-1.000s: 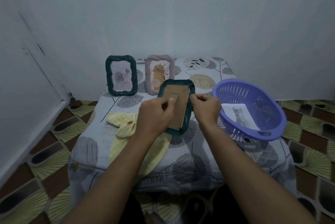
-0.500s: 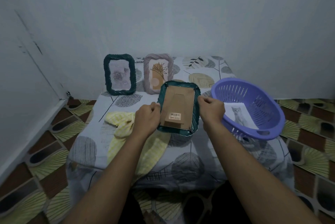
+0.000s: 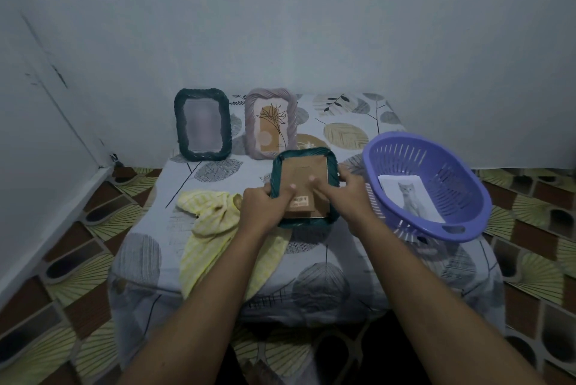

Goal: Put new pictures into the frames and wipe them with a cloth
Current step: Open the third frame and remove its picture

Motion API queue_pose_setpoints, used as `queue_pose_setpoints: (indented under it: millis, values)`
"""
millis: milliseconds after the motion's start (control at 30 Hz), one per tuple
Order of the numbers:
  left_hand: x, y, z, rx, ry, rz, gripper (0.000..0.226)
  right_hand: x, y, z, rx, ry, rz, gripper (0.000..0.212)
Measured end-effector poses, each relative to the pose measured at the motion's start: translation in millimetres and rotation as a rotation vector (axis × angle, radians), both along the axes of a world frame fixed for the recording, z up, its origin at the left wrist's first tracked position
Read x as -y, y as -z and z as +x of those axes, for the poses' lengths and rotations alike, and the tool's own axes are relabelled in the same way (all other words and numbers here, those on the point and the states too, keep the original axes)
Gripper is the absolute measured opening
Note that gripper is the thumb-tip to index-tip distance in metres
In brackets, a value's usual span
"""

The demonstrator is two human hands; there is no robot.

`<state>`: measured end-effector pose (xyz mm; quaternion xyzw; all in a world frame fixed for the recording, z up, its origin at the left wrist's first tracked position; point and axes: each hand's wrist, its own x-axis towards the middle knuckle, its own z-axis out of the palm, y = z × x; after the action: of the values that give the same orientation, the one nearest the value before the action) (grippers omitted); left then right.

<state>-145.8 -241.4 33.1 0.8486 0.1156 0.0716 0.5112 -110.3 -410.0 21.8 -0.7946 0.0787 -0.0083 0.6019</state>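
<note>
Centrally on the table point(image 3: 311, 263), a shade toward 12 o'clock, the teal frame point(image 3: 304, 154) is held face down, its brown backing point(image 3: 307, 171) turned up with a barcode sticker near the 6 o'clock edge. The left hand point(image 3: 263, 208) grips the frame at its 9 o'clock side, thumb laid over onto the backing and the other fingers tucked beneath, out of sight. The right hand point(image 3: 349, 194) clasps the 3 o'clock side the same way, one fingertip pressing on the backing near its middle. Whether the frame's lower rim touches the table I cannot tell.

At 9 o'clock a yellow cloth point(image 3: 208, 213) lies crumpled, trailing toward 6 o'clock under the left wrist. At 11 o'clock a dark frame point(image 3: 180, 130) stands upright by the wall, its picture blurred. Just beside it, at 12 o'clock, stands a pink frame point(image 3: 251, 122) showing a plant drawing. At 3 o'clock a purple basket point(image 3: 452, 194) sits tilted on the table's edge, with a cat picture point(image 3: 408, 199) lying inside it.
</note>
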Motion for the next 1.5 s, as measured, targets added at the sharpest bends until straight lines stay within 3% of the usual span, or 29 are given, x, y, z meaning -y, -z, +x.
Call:
queue_pose_setpoints:
  millis: [267, 400, 500, 633, 900, 1200, 1333, 1500]
  values:
    - [20, 13, -3, -0.007, -0.045, 0.052, 0.033, 13, 5, -1, -0.013, -0.015, -0.169, 0.101]
    - [26, 28, -4, -0.089, -0.037, 0.079, 0.043, 11, 13, -1, -0.030, 0.022, -0.258, 0.094]
    - [30, 39, -5, -0.118, -0.050, 0.103, 0.060, 6, 10, -9, -0.037, 0.034, -0.329, 0.076]
    - [26, 42, -11, -0.136, -0.044, 0.169, 0.048, 0, 7, -22, -0.049, 0.036, -0.379, 0.057]
    - [-19, 53, -11, -0.101, -0.024, 0.306, 0.039, -31, 27, -30, -0.083, -0.058, -0.405, 0.051]
    - [-42, 55, -6, -0.110, -0.028, 0.364, 0.060, -46, 30, -29, -0.110, -0.083, -0.658, 0.052]
    - [-34, 52, -3, -0.136, 0.013, 0.404, 0.064, -37, 29, -29, -0.132, -0.084, -0.740, 0.062]
    - [-24, 55, -3, -0.128, 0.042, 0.372, 0.066, -27, 32, -32, -0.081, -0.056, -0.775, 0.093]
